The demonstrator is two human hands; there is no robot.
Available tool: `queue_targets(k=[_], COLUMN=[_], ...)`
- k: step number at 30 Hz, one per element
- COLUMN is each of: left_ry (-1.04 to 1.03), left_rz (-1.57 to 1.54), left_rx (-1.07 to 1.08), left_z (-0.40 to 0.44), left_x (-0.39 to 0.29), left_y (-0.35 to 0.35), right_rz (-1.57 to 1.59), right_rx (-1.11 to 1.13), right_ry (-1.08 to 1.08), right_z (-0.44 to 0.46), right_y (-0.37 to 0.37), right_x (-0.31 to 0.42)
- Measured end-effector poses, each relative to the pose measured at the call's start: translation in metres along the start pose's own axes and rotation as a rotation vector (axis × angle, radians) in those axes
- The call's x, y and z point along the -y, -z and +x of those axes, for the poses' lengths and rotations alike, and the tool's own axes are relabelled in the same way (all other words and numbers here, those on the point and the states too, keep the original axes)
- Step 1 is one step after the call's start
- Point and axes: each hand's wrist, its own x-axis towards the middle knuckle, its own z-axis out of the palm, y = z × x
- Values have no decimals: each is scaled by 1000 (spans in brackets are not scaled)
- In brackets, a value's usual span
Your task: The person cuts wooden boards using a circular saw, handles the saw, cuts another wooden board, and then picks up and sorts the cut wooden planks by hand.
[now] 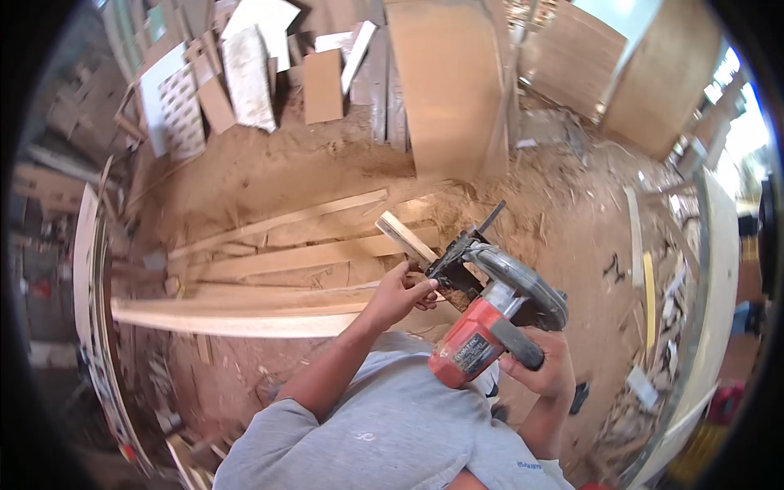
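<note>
Right hand [543,367] wrapped round rear handle of red saw [467,347]. Left hand [406,294], fingers bent, at saw's left edge; can't tell if gripping. 1 short wood strip [403,233] just far of left hand, the nearer of 2; long axis far-left to near-right. Dusty floor [278,167], planks [245,322] left, panels [445,82] far.

Head-worn view — wide, dark-rimmed, facing forward and down, close above the saw [482,327]

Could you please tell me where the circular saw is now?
In the head view, the circular saw is just right of centre, in the right hand's grip, beside the left hand.
</note>
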Motion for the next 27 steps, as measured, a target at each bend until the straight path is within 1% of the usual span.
queue_targets(k=[2,5,8,9,12,13,14,18,21,22,24,27], left_ry=[-40,-96,-48,-23,-16,30,23,-5,-37,-50,-101,-126], left_rz=[-34,-131,-165,-171,-326,-311,-333,-415,-441,-444,-545,-600], left_rx=[-110,-355,-545,-606,-775,-832,-865,-955,-953,-945,-964,-951], left_z=[2,5,-7,-14,-28,-32,-35,-37,-26,-22,-10,-8], left_x=[8,37,50,60,90,98,108,149,170,173,178,177], left_y=[-36,-95,-153,-162,-200,-210,-221,-247,-248,-247,-244,-235], right_rz=[19,46,9,-13,-118,-167,-215,-313,-344,-355,-385,-378], right_rx=[107,255,436,501,660,711,767,862,829,826,812,746], right_ry=[21,86,101,102,146,156,166,277,345,341,333,292], right_z=[14,38,48,53,67,71,72,79,77,75,69,62], right_y=[45,106,152,158,173,173,172,163,153,151,145,136], right_x=[-28,-63,-85,-82,-83,-80,-78,-84,-102,-104,-109,-114])
